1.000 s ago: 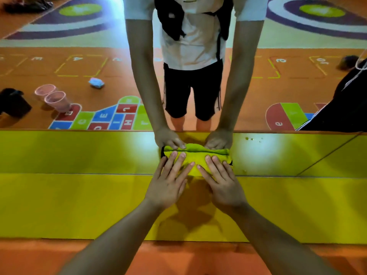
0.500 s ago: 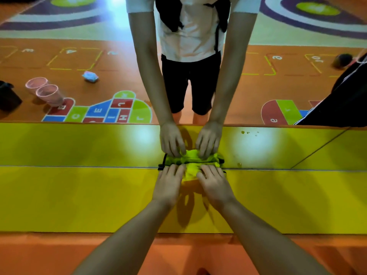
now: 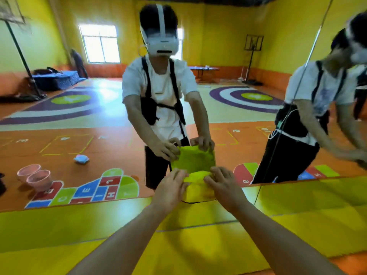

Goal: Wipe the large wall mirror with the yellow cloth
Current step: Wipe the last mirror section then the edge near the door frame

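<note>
Yellow cloth (image 3: 199, 190), top edge pinched in my left hand (image 3: 171, 188) and right hand (image 3: 223, 186), near the mirror (image 3: 83, 120); I'd press flat, sweep evenly.

The person wears a white headset (image 3: 161, 43) with a white strap over the crown, a white short-sleeved T-shirt (image 3: 164, 88), a black strap harness (image 3: 149, 112) and black shorts (image 3: 155, 167). Forearms are bare to the left hand (image 3: 170, 187) and right hand (image 3: 224, 185).
</note>
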Demonstrator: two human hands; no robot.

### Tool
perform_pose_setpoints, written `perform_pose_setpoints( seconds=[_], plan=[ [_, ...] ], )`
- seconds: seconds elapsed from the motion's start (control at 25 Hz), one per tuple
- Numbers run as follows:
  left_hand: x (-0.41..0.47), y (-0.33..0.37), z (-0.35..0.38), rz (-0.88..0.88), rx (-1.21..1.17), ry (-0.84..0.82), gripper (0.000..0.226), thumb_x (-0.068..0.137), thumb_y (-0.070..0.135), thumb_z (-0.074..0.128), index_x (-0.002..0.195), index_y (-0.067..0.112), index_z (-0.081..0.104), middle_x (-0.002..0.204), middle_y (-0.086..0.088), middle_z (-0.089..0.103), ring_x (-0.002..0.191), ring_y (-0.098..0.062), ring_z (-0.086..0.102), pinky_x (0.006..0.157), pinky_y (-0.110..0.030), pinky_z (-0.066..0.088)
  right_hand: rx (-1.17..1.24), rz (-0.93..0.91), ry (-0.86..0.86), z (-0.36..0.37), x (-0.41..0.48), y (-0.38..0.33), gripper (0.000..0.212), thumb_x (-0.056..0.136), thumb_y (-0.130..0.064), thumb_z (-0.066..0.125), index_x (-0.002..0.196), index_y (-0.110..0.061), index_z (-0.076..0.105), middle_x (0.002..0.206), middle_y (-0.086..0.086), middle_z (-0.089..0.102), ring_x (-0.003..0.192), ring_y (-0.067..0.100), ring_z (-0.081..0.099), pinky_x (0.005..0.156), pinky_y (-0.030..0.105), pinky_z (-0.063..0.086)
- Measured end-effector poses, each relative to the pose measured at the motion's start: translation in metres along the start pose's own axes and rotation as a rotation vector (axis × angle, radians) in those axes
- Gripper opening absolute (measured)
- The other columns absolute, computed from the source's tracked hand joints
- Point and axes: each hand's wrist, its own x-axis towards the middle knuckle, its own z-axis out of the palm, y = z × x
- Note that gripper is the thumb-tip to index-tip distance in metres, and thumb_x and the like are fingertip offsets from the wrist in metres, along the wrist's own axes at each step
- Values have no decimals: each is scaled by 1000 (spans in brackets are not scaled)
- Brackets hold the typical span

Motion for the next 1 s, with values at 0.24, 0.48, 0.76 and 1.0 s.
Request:
perform_pose_setpoints(
  seconds=[0.24, 0.48, 0.76, 1.0],
  plan=[
    [141, 132, -198, -168, -308, 230, 44, 99, 53, 49, 138, 33, 51, 138, 5, 55, 131, -20, 48, 107, -33, 39, -202, -129, 344, -177, 168, 70, 33, 85, -19, 77, 111, -22, 56, 126, 17, 59, 110, 40, 60, 84, 46, 47],
    [253, 224, -315, 61, -22, 500, 41, 104, 39, 46, 142, 24, 51, 147, -2, 48, 137, -23, 39, 113, -35, 28, -358, -204, 577, -323, 306, 134, 25, 86, -23, 59, 108, -14, 68, 125, 19, 63, 114, 38, 56, 87, 46, 47],
    [412, 273, -390, 215, 741, 773, 28, 88, 21, 61, 116, 21, 63, 124, -9, 55, 111, -35, 53, 88, -45, 44, -452, -166, 639, -419, 433, 220, 27, 84, -19, 60, 108, -13, 70, 128, 14, 64, 120, 36, 58, 95, 44, 40],
    [443, 250, -358, 351, 651, 835, 53, 105, 39, 34, 150, 10, 40, 160, -15, 32, 150, -33, 26, 123, -46, 21, -359, -119, 631, -371, 447, 241, 54, 107, -41, 32, 149, -10, 45, 169, 12, 20, 157, 27, 13, 127, 52, 15]
  ],
)
